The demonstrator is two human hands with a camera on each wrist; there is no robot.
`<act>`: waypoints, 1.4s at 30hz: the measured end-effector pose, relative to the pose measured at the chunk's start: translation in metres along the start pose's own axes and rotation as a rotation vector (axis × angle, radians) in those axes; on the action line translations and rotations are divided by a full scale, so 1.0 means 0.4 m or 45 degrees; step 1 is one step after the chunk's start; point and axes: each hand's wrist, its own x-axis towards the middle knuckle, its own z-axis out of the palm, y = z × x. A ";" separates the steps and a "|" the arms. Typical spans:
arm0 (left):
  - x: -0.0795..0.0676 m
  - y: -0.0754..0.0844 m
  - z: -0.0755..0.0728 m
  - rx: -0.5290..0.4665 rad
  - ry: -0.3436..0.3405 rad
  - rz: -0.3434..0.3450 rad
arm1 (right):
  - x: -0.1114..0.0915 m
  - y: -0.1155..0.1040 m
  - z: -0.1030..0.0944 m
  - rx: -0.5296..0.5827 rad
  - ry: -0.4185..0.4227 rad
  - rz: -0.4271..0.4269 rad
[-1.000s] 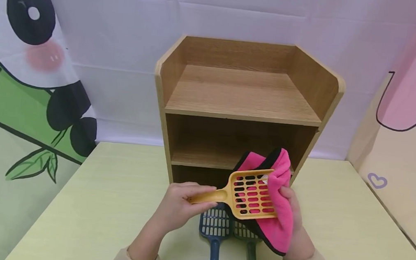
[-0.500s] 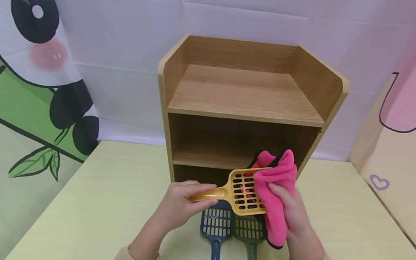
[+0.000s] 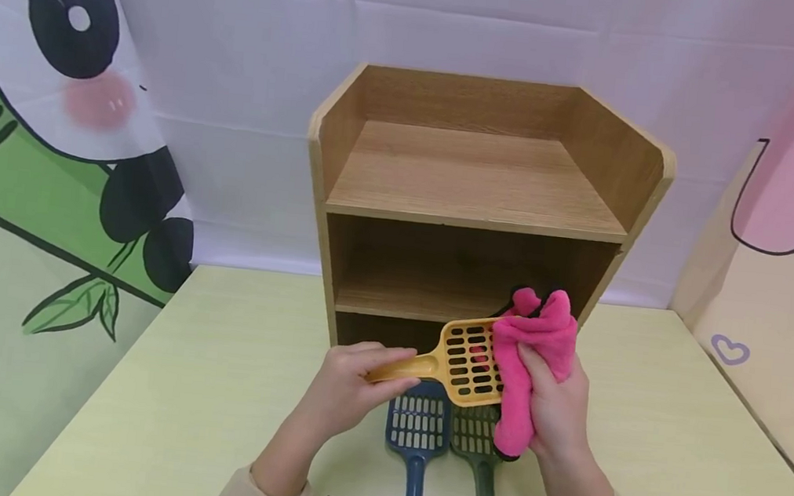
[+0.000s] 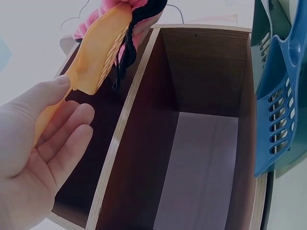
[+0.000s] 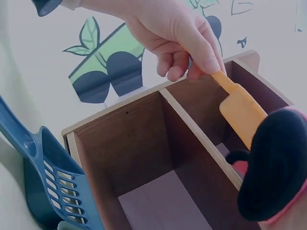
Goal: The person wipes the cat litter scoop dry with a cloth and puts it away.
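My left hand (image 3: 345,385) pinches the handle of a yellow slotted litter scoop (image 3: 476,357), held level in front of the shelf. A pink cloth (image 3: 520,377) with black edging is bunched in my right hand (image 3: 559,408). The cloth wraps over the scoop's far right end and hides that edge. In the left wrist view, the thumb presses the yellow handle from above and the scoop (image 4: 103,43) shows from its side. On the table below lie a blue scoop (image 3: 419,423) and a dark green scoop (image 3: 476,432), side by side, handles toward me.
A wooden shelf unit (image 3: 477,176) with a raised top tray stands at the back of the pale table (image 3: 214,390). White fabric (image 3: 460,17) hangs behind it. Walls with cartoon prints rise at left and right.
My right hand has closed the spread cloth into a tighter bunch around the scoop's end, its thumb now toward me. The left hand keeps its hold, and the view shifts slightly.
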 end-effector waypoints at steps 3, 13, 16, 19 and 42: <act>0.002 0.000 0.004 0.012 0.004 0.014 | 0.000 0.000 0.004 0.047 0.078 -0.013; -0.004 0.011 -0.006 0.004 -0.115 -0.130 | 0.032 -0.003 -0.053 -0.493 -0.447 -0.070; -0.006 0.015 -0.014 -0.034 -0.208 -0.214 | 0.037 -0.003 -0.064 -0.620 -0.604 -0.148; -0.009 0.017 -0.019 -0.063 -0.282 -0.261 | 0.036 0.000 -0.067 -0.744 -0.670 -0.227; 0.002 0.043 -0.022 -0.142 -0.520 -0.343 | 0.003 -0.007 -0.051 -1.310 -0.631 -0.721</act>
